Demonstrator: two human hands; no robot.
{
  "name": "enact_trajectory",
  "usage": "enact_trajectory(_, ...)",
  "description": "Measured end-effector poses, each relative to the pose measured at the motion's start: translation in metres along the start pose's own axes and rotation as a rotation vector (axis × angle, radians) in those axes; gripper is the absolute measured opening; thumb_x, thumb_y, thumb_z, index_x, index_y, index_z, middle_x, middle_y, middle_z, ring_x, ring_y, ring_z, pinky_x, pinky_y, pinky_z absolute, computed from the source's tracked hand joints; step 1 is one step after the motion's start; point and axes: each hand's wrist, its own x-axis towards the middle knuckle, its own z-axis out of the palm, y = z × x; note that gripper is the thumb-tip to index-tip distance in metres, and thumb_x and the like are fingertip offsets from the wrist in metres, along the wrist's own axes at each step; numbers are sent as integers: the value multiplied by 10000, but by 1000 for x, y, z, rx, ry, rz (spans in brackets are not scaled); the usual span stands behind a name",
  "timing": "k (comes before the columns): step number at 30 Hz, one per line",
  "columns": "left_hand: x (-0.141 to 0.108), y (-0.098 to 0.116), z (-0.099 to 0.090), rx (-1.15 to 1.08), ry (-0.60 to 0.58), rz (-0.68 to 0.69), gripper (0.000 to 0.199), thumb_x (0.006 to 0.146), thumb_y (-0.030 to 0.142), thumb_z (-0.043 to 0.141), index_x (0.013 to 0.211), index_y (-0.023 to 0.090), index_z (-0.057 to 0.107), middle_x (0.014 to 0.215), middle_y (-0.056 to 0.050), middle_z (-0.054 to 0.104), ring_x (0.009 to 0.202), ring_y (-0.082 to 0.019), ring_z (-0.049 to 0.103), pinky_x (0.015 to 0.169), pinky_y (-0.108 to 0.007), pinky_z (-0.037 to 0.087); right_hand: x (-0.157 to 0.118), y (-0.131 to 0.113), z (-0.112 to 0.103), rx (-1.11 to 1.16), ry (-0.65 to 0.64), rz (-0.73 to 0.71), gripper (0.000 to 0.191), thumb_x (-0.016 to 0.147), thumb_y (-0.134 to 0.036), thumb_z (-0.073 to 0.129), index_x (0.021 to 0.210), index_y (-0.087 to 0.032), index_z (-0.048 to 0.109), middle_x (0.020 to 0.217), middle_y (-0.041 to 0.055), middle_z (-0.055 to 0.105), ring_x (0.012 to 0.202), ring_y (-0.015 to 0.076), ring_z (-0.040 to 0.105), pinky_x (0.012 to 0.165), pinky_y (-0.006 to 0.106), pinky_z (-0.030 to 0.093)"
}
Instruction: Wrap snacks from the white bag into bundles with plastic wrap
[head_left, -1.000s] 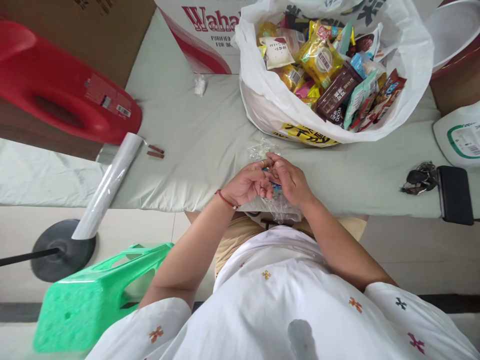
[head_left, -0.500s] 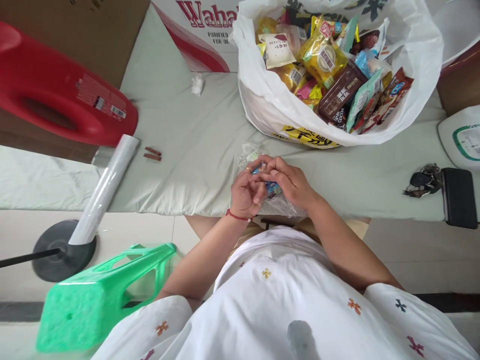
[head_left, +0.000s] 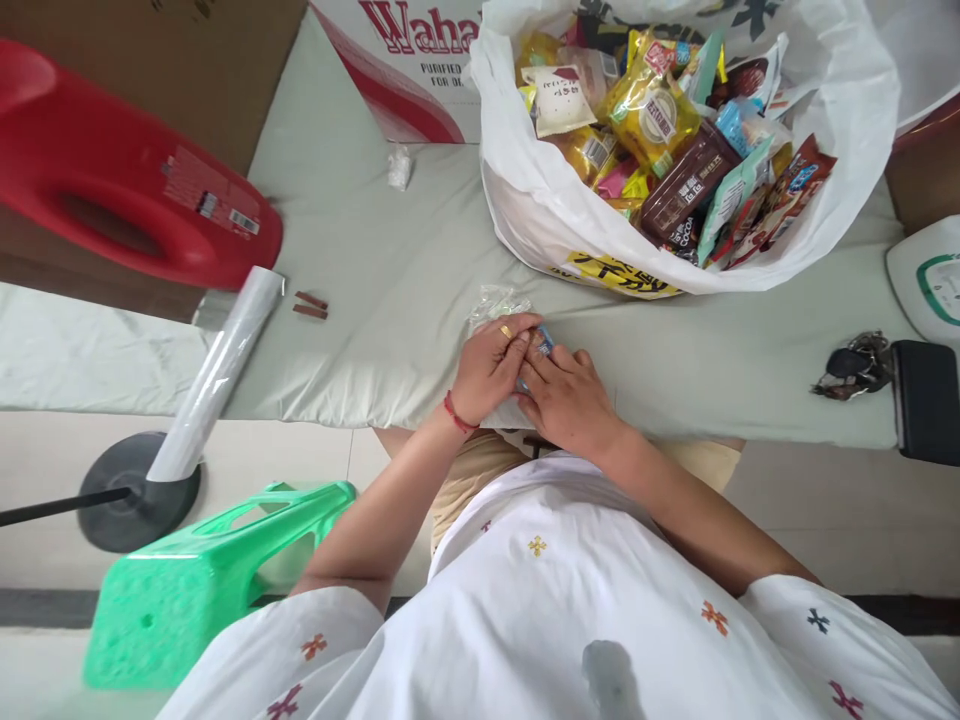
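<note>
- Left hand point(head_left: 491, 365) and right hand point(head_left: 574, 405) have turned palm-down since earlier;
- both hands' fingers grip a blue packet point(head_left: 544, 340), mostly hidden;
- it is over the desk point(head_left: 367, 345), near crumpled clear plastic point(head_left: 495, 302).

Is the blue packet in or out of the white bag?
Out: the blue packet shows between the left hand and right hand, with cloth separating it from the white bag.

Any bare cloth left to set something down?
Two patches of cloth: one between the brown sticks and left hand; one between the right hand and keys, on the near side of the white bag. Crowded: around the hands and blue packet, the right end by the phone, and inside the bag.
</note>
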Motion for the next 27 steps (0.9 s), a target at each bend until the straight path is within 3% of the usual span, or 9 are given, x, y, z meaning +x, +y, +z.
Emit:
enact_trajectory(5,-3,-23,10,214,-119,123,494,1059,516,458,1348,198,702,1525,-156,656,1469,-275,560,1296,-512,297,-66,11,8,69,-24,-148,507,1068,-404,588,1540,-219,583,1635,144,542,1441,366,515,1202,644,365)
enact_trajectory(8,-7,-32,12,250,-145,161,566,1020,579,555,1428,201,655,1565,-174,616,1503,-304,525,1308,-530,259,-115,26,8,195,-29,-271,292,1054,-293,620,1327,-264,721,1358,76,760,1351,298,635,1212,627,432)
enact_trajectory(11,-9,-37,12,264,-181,175,600,999,584,606,1474,220,627,1585,-179,594,1523,-325,501,1312,-550,245,-138,43,-5,387,105,-237,217,1011,-196,657,1188,-278,751,1072,42,818,1136,246,743,1041,502,605)
enact_trajectory(13,-8,-38,13,272,-181,170,598,997,588,611,1471,224,632,1586,-182,593,1531,-328,494,1314,-555,242,-136,55,-13,368,241,-120,310,989,-154,652,1250,-300,734,1106,63,803,1116,257,742,957,482,633)
enact_trajectory(15,-8,-39,14,279,-174,164,595,997,600,610,1454,220,644,1580,-184,599,1529,-323,499,1316,-553,245,-122,67,-16,220,312,-14,390,995,-138,613,1325,-318,718,1223,100,774,1173,284,715,973,510,611)
enact_trajectory(18,-9,-40,14,278,-172,156,592,989,602,627,1444,226,649,1581,-181,600,1525,-318,507,1315,-562,250,-92,80,-11,64,199,-6,428,1034,-161,536,1384,-333,711,1399,121,710,1166,280,689,1000,507,576)
enact_trajectory(20,-9,-40,13,262,-169,157,579,981,582,652,1444,235,652,1581,-178,601,1525,-321,507,1318,-569,243,-73,84,-8,85,71,-106,428,1060,-185,476,1357,-356,732,1427,92,706,1043,244,686,962,468,570)
enact_trajectory(24,-10,-40,14,228,-161,186,573,987,558,655,1447,215,657,1565,-191,614,1527,-322,507,1323,-557,241,-40,77,-15,296,-36,-281,365,1101,-300,442,1118,-313,806,1275,61,773,891,200,649,841,375,548)
enact_trajectory(27,-9,-40,12,216,-188,186,569,999,534,619,1467,212,647,1583,-190,600,1546,-316,486,1332,-560,222,-11,69,-21,518,31,-139,321,1082,-414,504,1028,-263,782,1042,71,771,891,199,660,820,342,535)
